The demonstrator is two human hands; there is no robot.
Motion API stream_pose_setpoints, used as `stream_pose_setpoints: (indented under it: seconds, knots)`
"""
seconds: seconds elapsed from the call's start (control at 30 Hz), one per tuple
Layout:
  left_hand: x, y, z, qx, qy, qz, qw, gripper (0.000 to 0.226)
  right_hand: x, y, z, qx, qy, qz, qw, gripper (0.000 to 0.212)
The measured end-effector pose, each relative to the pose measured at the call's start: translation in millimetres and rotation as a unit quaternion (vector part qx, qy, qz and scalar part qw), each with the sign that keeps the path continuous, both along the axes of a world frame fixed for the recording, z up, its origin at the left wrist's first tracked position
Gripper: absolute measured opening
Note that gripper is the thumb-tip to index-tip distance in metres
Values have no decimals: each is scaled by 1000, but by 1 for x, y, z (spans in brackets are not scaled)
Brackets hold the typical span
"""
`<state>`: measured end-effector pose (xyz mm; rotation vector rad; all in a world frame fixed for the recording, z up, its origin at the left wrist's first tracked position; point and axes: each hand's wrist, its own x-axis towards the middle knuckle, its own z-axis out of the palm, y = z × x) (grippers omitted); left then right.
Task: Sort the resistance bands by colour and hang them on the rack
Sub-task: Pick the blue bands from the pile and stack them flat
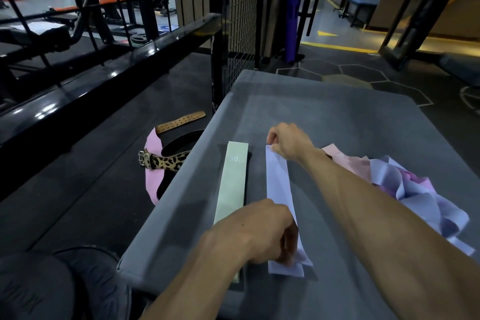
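Left hand (262,234) and right hand (288,144) each grip the lavender band's (279,184) ends.

Grey bench (337,122) carries green band (232,184), lavender band (279,189).

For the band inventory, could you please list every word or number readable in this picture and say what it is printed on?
"30", with small blurred characters after it: on the far end of the green resistance band.
Faint print on the lavender resistance band, beside the right hand: too blurred and partly covered to read.
Blue round floor sign: too small to read.
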<state>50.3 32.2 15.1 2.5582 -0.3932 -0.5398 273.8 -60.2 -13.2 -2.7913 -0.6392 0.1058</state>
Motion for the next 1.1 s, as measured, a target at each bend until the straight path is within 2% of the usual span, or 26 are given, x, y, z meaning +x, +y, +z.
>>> stream_pose_setpoints:
  seconds: [0.23,0.37,0.43,0.53,0.63,0.73,0.87,0.93,1.0,1.1]
  knots:
    - [0,0,-1,-2,15,10,1000,6,-1,-2,-5,2,2,-17,1000,17]
    - [-1,0,-5,25,22,5,999,24,-4,3,-5,10,14,-37,999,16]
    - [0,1,-7,27,38,7,999,26,-7,8,-5,-15,16,-57,998,26]
    - [3,3,-11,14,68,15,997,16,-11,14,-3,-92,17,-95,991,49]
    - [5,5,-13,16,69,18,997,13,-13,17,-1,-125,25,-107,986,52]
    - [6,7,-12,43,52,12,998,10,-17,17,3,-108,46,-111,987,50]
    - [6,9,-8,75,23,40,996,13,-36,6,26,-54,143,-154,976,65]
    - [3,9,-4,90,20,58,994,16,-53,-8,37,-25,201,-185,962,58]
    - [-1,8,-1,92,39,72,992,21,-76,-27,38,20,292,-199,935,52]
    - [-4,4,-1,83,88,77,990,30,-117,-51,33,54,384,-188,902,59]
